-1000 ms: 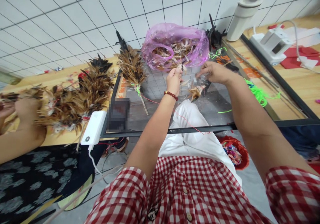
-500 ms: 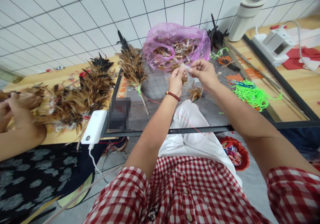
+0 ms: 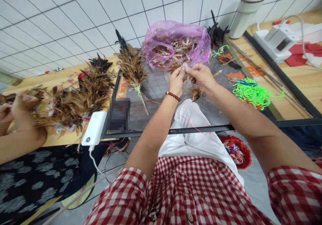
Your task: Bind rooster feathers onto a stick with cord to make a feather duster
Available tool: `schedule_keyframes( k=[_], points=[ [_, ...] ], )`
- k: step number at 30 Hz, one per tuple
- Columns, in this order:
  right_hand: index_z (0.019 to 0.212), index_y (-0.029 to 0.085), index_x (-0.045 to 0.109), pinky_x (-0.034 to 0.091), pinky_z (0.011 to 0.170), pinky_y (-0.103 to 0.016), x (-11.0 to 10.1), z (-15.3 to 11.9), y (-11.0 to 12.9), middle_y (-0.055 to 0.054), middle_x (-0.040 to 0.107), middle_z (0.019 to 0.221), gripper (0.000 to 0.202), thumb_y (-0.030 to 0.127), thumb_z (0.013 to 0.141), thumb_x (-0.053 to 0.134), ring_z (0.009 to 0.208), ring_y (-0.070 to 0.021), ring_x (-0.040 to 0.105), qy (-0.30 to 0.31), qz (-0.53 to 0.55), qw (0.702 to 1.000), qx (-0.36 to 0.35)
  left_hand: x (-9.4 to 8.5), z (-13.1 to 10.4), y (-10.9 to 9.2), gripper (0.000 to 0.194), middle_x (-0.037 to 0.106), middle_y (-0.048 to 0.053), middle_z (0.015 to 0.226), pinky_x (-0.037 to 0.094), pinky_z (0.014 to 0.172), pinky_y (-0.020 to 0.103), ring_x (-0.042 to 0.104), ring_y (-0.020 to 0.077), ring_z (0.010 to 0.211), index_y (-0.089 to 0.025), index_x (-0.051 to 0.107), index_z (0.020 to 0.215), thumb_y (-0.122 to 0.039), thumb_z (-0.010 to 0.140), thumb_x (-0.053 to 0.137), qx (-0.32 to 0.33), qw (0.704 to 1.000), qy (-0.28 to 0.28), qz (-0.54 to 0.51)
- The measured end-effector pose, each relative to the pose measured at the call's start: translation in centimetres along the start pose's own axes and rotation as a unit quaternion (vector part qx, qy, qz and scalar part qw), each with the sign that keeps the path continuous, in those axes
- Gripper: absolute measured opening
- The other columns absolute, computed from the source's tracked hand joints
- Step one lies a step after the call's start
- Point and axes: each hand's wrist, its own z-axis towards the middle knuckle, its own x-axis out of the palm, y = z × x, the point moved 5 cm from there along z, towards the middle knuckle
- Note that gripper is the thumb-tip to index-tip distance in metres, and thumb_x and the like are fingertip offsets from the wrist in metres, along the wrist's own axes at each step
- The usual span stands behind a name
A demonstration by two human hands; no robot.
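Close together in front of a pink plastic bag (image 3: 201,52) full of feathers, both my hands are pinched at the fingertips. My left hand (image 3: 177,80), with a beaded bracelet at the wrist, is closed on a small tuft of feathers (image 3: 184,66) whose pale ends stick up. Touching the same pale ends is my right hand (image 3: 200,76), its thumb and forefinger pressed together. A small bunch of brown feathers (image 3: 195,93) lies on the tabletop below them. To the left rests a feather duster (image 3: 132,65) bound with green cord, its stick pointing toward me.
At left, another person's hands (image 3: 21,106) work beside a row of brown feather bundles (image 3: 93,92). A white power bank (image 3: 94,127) sits at the table edge. On the right are green cords (image 3: 251,92), a white bottle (image 3: 248,13) and a power strip (image 3: 273,45).
My right hand has drawn in toward my left, and its fingertips now meet the left ones at the tuft. The view has shifted slightly.
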Motion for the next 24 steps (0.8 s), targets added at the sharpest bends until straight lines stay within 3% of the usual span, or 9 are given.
schedule_keyframes(
  k=[3, 6, 10, 13, 16, 20, 24],
  points=[
    [0.076, 0.024, 0.051, 0.049, 0.064, -0.028, -0.7, 0.4, 0.9, 0.003, 0.060, 0.067, 0.051, 0.037, 0.066, 0.099, 0.068, -0.0139, 0.061, -0.009, -0.029, 0.998, -0.056, -0.2, 0.2, 0.2, 0.024, 0.064, -0.003, 0.074, 0.050, 0.068, 0.017, 0.062, 0.0065, 0.070, -0.019, 0.067, 0.087, -0.041, 0.097, 0.072, 0.002, 1.000, -0.023, 0.007],
    [0.074, 0.020, 0.063, 0.051, 0.073, -0.032, -2.3, 1.2, 2.1, 0.001, 0.064, 0.070, 0.033, 0.025, 0.067, 0.095, 0.076, -0.0167, 0.063, 0.036, -0.108, 0.988, -0.108, -0.5, 0.3, 0.0, 0.026, 0.054, -0.005, 0.067, 0.048, 0.065, 0.018, 0.055, 0.0066, 0.062, -0.022, 0.065, 0.091, -0.046, 0.100, 0.067, 0.000, 0.999, -0.052, 0.014],
    [0.068, 0.020, 0.072, 0.047, 0.073, -0.033, -4.9, 2.5, 2.0, 0.001, 0.063, 0.059, 0.023, 0.024, 0.064, 0.094, 0.072, -0.0179, 0.061, 0.128, -0.276, 0.942, -0.142, -1.0, 0.3, -0.7, 0.028, 0.047, -0.006, 0.066, 0.047, 0.064, 0.019, 0.048, 0.0074, 0.058, -0.025, 0.065, 0.099, -0.053, 0.101, 0.061, 0.012, 0.996, -0.081, 0.020],
    [0.068, 0.021, 0.075, 0.048, 0.074, -0.035, -6.0, 3.3, 1.2, 0.000, 0.065, 0.059, 0.017, 0.028, 0.067, 0.091, 0.072, -0.0204, 0.063, 0.105, -0.373, 0.904, -0.182, -1.3, 0.5, -1.1, 0.030, 0.045, -0.006, 0.066, 0.045, 0.062, 0.020, 0.047, 0.0078, 0.058, -0.026, 0.064, 0.100, -0.055, 0.102, 0.059, 0.017, 0.995, -0.094, 0.027],
    [0.077, 0.022, 0.080, 0.049, 0.082, -0.038, -5.3, 3.4, 0.4, -0.005, 0.073, 0.074, 0.006, 0.028, 0.078, 0.081, 0.082, -0.0240, 0.067, 0.064, -0.417, 0.883, -0.205, -1.6, 0.5, -1.3, 0.028, 0.045, -0.006, 0.065, 0.040, 0.058, 0.019, 0.043, 0.0071, 0.055, -0.025, 0.062, 0.096, -0.051, 0.104, 0.057, 0.020, 0.994, -0.107, 0.031],
    [0.109, 0.020, 0.084, 0.049, 0.091, -0.039, -2.0, 2.1, -0.7, -0.011, 0.078, 0.107, 0.027, 0.025, 0.085, 0.073, 0.100, -0.0273, 0.069, 0.135, -0.454, 0.848, -0.236, -1.5, 0.4, -1.3, 0.028, 0.046, -0.006, 0.065, 0.033, 0.053, 0.019, 0.038, 0.0058, 0.052, -0.023, 0.060, 0.090, -0.046, 0.105, 0.057, 0.013, 0.994, -0.103, 0.025],
    [0.106, 0.016, 0.082, 0.047, 0.093, -0.042, -0.8, 1.3, -1.5, -0.017, 0.076, 0.115, 0.025, 0.021, 0.090, 0.064, 0.109, -0.0327, 0.067, 0.150, -0.568, 0.782, -0.206, -1.3, 0.2, -1.4, 0.027, 0.047, -0.006, 0.066, 0.034, 0.055, 0.019, 0.041, 0.0062, 0.054, -0.022, 0.060, 0.087, -0.044, 0.103, 0.062, 0.008, 0.995, -0.098, 0.022]
  ],
)
